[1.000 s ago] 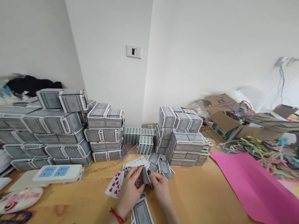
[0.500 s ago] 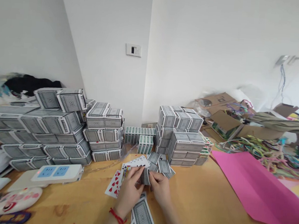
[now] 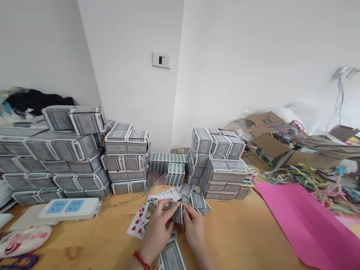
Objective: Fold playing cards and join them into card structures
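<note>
Between my two hands is a playing card with a grey patterned back, bent along its length. My left hand pinches its left side, and a red string bracelet circles that wrist. Closed on the card's right edge are the fingers of my right hand. Left of the hands, a nine of hearts and a jack lie face up. Several folded cards lie just behind my hands. Below my wrists is a loose pile of face-down cards.
Blocks built of folded cards rise at the left, with another stack right of centre. Small green-striped blocks sit between them. A power strip lies front left. Pink paper and tangled pipe cleaners cover the right.
My fingers have shifted slightly around the bent card, with the left fingertips now further over its top. The card has turned a little; the stacks stay put.
</note>
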The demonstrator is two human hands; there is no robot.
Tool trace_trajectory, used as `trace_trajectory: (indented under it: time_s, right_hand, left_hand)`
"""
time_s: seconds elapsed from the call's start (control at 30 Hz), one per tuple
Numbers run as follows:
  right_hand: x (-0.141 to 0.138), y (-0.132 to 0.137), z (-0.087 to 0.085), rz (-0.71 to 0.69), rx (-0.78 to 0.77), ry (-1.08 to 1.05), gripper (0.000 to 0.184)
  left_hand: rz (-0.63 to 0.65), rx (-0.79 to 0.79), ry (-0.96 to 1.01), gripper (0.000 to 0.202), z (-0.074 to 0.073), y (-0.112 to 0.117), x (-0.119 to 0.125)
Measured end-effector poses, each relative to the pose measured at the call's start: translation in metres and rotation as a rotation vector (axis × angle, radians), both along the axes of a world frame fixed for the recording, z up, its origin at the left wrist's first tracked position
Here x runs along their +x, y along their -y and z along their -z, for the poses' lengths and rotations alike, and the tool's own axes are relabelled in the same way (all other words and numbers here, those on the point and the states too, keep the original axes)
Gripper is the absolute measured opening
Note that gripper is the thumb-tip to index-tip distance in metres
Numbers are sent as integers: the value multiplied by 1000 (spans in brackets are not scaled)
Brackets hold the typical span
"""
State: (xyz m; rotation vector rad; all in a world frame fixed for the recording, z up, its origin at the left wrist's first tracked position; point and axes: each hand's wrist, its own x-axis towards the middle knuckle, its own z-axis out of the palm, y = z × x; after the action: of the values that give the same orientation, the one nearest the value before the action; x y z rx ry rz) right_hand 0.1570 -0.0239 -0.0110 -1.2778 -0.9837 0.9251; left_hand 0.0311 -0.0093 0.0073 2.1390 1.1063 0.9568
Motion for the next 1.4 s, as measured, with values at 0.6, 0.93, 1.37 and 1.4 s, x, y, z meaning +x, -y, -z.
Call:
trace_trajectory:
  time_s: [0.6,0.93,1.37,1.4]
  right_hand:
    - [-4,1,-8,-180,69,-97,20]
    - [-26,3,4,-52,-74,-76,29]
    - [-25,2,0,135,18,162,35]
    - [-24,1,1,140,16,183,34]
  left_hand:
    - [-47,-25,167,52,-6,4,6]
    - [-372,-183,86,24,-1,-4,7]
    - [-349,-126,70,27,-1,2,12]
    - [-336,-133,75,28,-1,2,13]
